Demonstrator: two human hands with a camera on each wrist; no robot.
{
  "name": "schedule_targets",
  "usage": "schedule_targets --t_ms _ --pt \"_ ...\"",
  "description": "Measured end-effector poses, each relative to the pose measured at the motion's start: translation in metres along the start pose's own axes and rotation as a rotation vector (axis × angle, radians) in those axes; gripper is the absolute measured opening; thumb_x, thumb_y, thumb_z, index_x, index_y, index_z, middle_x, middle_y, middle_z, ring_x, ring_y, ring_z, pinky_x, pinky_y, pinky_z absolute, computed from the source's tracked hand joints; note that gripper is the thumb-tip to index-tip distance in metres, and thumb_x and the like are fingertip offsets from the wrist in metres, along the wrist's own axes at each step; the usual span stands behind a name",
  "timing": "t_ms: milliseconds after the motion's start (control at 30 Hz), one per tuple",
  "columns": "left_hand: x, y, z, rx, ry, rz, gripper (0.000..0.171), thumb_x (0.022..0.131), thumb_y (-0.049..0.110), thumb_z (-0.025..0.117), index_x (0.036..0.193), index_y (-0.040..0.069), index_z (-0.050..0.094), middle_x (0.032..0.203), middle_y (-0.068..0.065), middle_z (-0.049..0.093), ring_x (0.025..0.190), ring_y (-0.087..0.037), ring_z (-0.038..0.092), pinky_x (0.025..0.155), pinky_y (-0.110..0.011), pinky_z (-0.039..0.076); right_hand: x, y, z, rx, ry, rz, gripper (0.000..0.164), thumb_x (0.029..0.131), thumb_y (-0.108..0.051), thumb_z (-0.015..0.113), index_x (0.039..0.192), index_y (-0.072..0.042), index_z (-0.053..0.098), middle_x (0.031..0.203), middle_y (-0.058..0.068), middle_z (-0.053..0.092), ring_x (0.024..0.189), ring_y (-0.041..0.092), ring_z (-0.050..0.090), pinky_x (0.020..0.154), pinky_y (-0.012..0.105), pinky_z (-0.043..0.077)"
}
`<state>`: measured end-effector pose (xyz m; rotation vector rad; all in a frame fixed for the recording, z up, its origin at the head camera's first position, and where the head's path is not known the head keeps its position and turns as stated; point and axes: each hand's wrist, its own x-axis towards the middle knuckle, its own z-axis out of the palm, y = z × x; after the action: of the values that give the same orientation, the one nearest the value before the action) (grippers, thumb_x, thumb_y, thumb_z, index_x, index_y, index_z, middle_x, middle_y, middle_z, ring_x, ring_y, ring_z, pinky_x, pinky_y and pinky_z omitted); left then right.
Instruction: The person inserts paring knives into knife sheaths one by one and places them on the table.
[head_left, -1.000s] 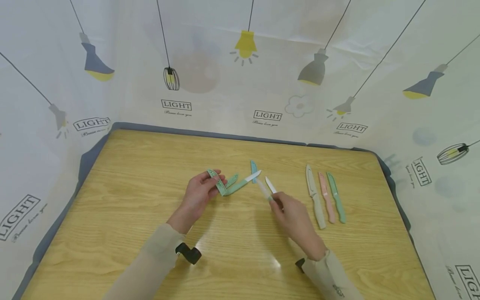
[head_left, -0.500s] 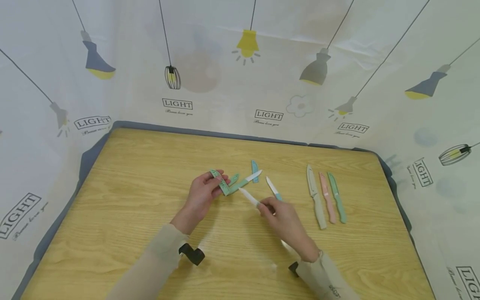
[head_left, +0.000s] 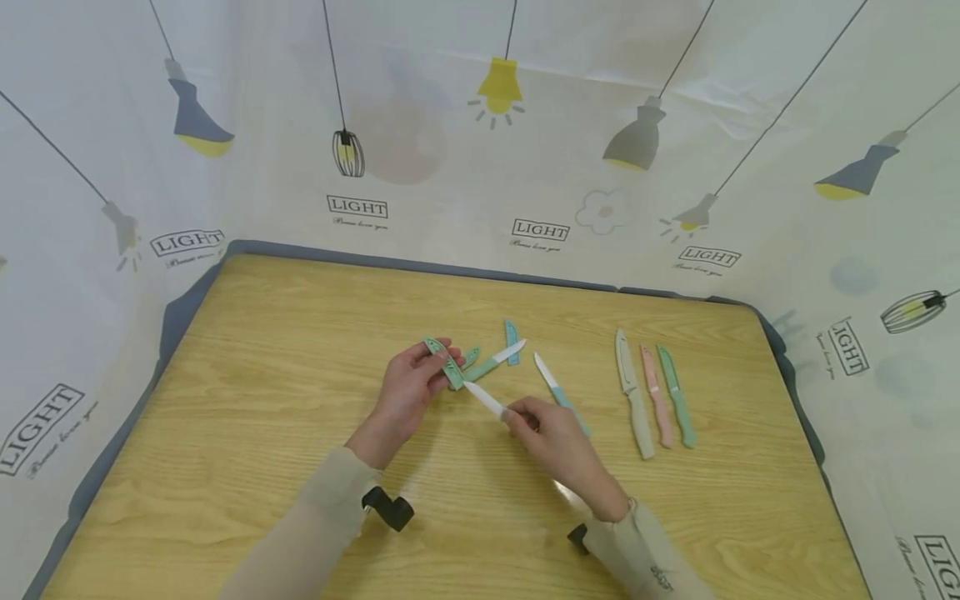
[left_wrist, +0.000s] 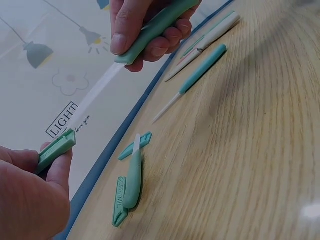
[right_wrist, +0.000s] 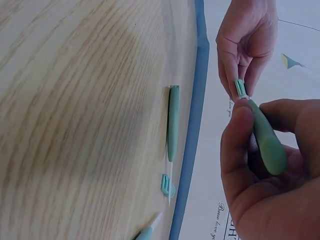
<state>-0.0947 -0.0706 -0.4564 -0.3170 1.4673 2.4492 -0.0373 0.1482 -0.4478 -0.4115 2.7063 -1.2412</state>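
Observation:
My left hand point(head_left: 408, 387) pinches a green knife sheath point(left_wrist: 57, 150) between thumb and fingers, its mouth facing the right hand. In my right hand point(head_left: 558, 442) is a paring knife point(right_wrist: 269, 142) with a green handle, gripped near the blade. Its white blade point(head_left: 483, 399) points left, the tip right at the sheath's mouth in the head view. Below them on the table lie a second green-handled knife point(left_wrist: 133, 180), bare-bladed, and another green sheath point(left_wrist: 120, 200). A blue sheath point(head_left: 512, 337) lies behind that knife's tip. The blue-handled knife point(head_left: 556, 387) is partly hidden behind my right hand.
At the right of the wooden table point(head_left: 735, 500), a beige knife point(head_left: 633, 408), a pink knife point(head_left: 656, 396) and a green knife point(head_left: 677, 396) lie side by side in their sheaths. A lamp-printed curtain point(head_left: 450, 192) stands behind the table's far edge.
My right hand has moved left with the paring knife, bringing the blade tip from near the blue-handled knife to the held sheath's mouth. More of the blue-handled knife now shows. My left hand barely moved.

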Motion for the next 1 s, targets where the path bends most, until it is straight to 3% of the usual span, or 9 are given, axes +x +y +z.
schedule_targets --t_ms 167,467,733,1000 --pt "-0.0006 0.0006 0.0002 -0.001 0.001 0.004 0.040 0.100 0.003 0.048 0.136 -0.013 0.042 0.123 -0.025 0.054 0.110 -0.026 0.061 0.094 -0.031 0.050 0.0000 -0.0003 0.0009 0.018 -0.019 0.019 0.022 0.098 -0.025 0.056 0.100 -0.009 0.070 0.074 0.001 0.066 0.052 0.006 0.048 0.040 0.019 0.040" --pt "-0.0015 0.0016 0.0014 -0.009 -0.008 -0.006 0.035 0.100 0.004 0.049 0.132 -0.008 0.047 0.131 -0.029 0.049 0.112 -0.026 0.060 0.095 -0.031 0.050 0.0016 -0.0026 0.0018 0.006 -0.026 0.017 0.025 0.099 -0.028 0.055 0.101 -0.009 0.070 0.072 0.002 0.065 0.053 0.005 0.050 0.043 0.020 0.044" --pt "-0.0008 -0.0006 0.0014 -0.042 -0.026 0.002 0.033 0.100 0.004 0.049 0.130 -0.008 0.048 0.130 -0.031 0.049 0.122 -0.037 0.051 0.095 -0.032 0.050 0.0030 -0.0032 0.0042 0.014 -0.031 -0.003 0.025 0.099 -0.027 0.054 0.101 -0.007 0.070 0.070 0.003 0.065 0.053 0.005 0.050 0.043 0.020 0.044" --pt "-0.0015 -0.0022 0.0020 -0.047 -0.022 0.012 0.031 0.100 0.004 0.049 0.129 -0.007 0.049 0.118 -0.021 0.057 0.117 -0.033 0.056 0.096 -0.032 0.049 0.0031 -0.0065 0.0047 0.039 -0.044 0.018 0.024 0.099 -0.025 0.054 0.101 -0.007 0.069 0.070 0.004 0.064 0.052 0.006 0.050 0.042 0.020 0.043"
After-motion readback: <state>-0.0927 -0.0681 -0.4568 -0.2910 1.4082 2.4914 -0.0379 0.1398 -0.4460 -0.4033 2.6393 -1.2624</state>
